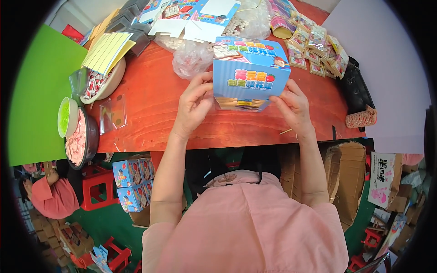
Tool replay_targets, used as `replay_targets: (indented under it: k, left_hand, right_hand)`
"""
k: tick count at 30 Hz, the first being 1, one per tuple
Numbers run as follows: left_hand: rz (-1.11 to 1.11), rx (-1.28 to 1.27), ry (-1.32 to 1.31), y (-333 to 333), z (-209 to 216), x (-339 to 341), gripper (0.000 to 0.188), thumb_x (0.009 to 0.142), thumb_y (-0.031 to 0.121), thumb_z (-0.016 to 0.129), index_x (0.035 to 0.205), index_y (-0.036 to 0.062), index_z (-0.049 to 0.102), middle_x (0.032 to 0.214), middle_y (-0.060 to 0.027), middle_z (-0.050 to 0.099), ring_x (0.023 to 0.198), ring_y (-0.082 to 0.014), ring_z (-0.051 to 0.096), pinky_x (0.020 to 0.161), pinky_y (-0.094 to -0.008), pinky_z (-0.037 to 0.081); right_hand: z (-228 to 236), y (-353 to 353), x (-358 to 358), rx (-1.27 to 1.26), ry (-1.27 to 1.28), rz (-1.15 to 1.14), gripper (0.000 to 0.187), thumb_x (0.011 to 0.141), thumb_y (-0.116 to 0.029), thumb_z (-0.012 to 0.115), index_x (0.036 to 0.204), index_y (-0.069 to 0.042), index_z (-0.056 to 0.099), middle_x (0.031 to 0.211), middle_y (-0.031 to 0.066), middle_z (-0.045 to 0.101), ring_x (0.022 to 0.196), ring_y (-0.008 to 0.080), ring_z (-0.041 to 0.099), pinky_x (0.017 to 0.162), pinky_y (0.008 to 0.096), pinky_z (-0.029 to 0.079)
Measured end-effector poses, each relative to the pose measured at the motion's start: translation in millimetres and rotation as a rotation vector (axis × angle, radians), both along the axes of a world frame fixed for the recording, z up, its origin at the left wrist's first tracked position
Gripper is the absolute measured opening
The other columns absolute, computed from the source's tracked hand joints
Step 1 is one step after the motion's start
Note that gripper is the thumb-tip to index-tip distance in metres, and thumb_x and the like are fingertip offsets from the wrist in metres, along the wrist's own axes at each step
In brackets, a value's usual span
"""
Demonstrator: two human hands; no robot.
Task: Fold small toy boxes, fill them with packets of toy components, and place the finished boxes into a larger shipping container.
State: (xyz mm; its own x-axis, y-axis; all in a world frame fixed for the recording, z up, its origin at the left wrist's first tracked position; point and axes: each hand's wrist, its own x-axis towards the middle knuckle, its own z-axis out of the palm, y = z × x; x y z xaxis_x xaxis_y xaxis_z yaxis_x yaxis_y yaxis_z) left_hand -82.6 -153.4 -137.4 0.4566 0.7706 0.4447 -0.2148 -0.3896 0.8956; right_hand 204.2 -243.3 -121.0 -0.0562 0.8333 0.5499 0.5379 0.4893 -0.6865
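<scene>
A blue printed carton stands at the front middle of the red table, its printed panel toward me. Below that panel a strip of pale, layered contents shows at the bottom; what they are I cannot make out. My left hand pinches the carton's left edge with fingers bent. On the opposite side my right hand holds the lower right edge between thumb and fingers. The fingertips behind the carton are hidden.
Flat blue cartons and clear plastic bags lie behind. Small packets and a black pouch sit at right. At left are a cream bowl of wrapped pieces, a black bowl and a clear tray. A person sits beyond.
</scene>
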Motion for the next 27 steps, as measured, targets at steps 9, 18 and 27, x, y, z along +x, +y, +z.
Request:
replay_targets:
  k: [9, 18, 27]
  left_hand:
    - [-0.056, -0.123, 0.172, 12, 22, -5, 0.018, 0.095, -0.006, 0.066, 0.111, 0.0002, 0.063, 0.129, -0.0091, 0.062, 0.122, -0.0187, 0.058, 0.105, -0.0338, 0.048]
    - [0.079, -0.073, 0.086, -1, -1, 8, 0.017, 0.094, -0.006, 0.065, 0.102, 0.0035, 0.052, 0.137, -0.0116, 0.057, 0.128, -0.018, 0.054, 0.109, -0.0345, 0.044]
    - [0.104, -0.211, 0.108, 8, 23, 8, 0.016, 0.101, 0.011, 0.055, 0.113, 0.0028, 0.061, 0.111, -0.0019, 0.062, 0.103, -0.0106, 0.054, 0.094, -0.0293, 0.043]
  right_hand:
    - [5, -3, -1, -0.039, -0.061, -0.005, 0.016, 0.088, 0.002, 0.074, 0.104, 0.004, 0.072, 0.125, 0.0149, 0.065, 0.105, 0.0276, 0.068, 0.083, 0.035, 0.056]
    - [3, 7, -6, 0.069, -0.156, -0.012, 0.023, 0.089, -0.006, 0.071, 0.111, 0.0, 0.067, 0.125, 0.0171, 0.064, 0.123, 0.0372, 0.057, 0.105, 0.0455, 0.046]
    - [-6, 16, -2, 0.205, -0.06, 0.027, 0.021, 0.087, -0.015, 0.075, 0.09, 0.0, 0.061, 0.111, 0.0184, 0.067, 0.114, 0.0398, 0.06, 0.097, 0.047, 0.05]
